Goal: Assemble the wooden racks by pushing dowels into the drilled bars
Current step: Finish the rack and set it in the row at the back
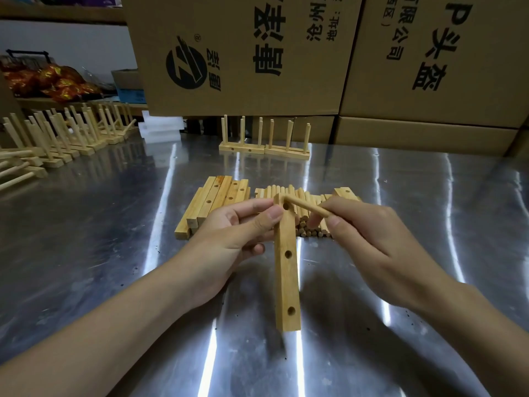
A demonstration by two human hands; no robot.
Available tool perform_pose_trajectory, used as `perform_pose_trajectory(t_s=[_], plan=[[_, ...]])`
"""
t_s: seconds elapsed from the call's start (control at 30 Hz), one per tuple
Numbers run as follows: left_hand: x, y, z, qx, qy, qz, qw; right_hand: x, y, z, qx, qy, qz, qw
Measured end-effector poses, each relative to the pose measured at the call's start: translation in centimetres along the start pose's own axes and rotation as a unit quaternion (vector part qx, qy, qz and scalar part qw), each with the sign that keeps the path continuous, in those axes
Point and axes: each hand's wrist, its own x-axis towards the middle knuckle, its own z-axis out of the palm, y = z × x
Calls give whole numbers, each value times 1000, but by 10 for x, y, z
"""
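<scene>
Drilled bar (pixel 287 270) is held mid-frame over the desk (pixel 114 253), our left grip (pixel 232 233) pinching its top end, right grip (pixel 369 239) pinching a dowel (pixel 306 207) angled at the top hole (pixel 285 206). We'd square the dowel to the hole first, then push straight so it doesn't jam.

The single camera rides on my head, looking forward and down over the steel counter (pixel 100 253). It sits close. My forearms enter from the bottom corners. At mid-frame, just under the lens, my left grip (pixel 229 233), round a drilled bar (pixel 287 276), is beside my right grip (pixel 366 233), pinching a dowel (pixel 303 206). The counter's near edge falls below the frame. Its far edge lies across the upper part, against stacked cardboard boxes (pixel 257 67) that fill the top. The wide lens takes in the counter's far-left part, where finished racks (pixel 57 133) stand small, and it bends lines toward the borders.
</scene>
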Motion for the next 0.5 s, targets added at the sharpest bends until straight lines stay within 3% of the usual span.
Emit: perform_pose_trajectory(t_s=[0.17, 0.5], plan=[[1, 0, -4, -13, 25, 5, 1000, 2, 3, -7, -90, 27, -29, 995], [-1, 0, -2, 22, 23, 49, 998, 3, -1, -5, -122, 69, -86, 986]])
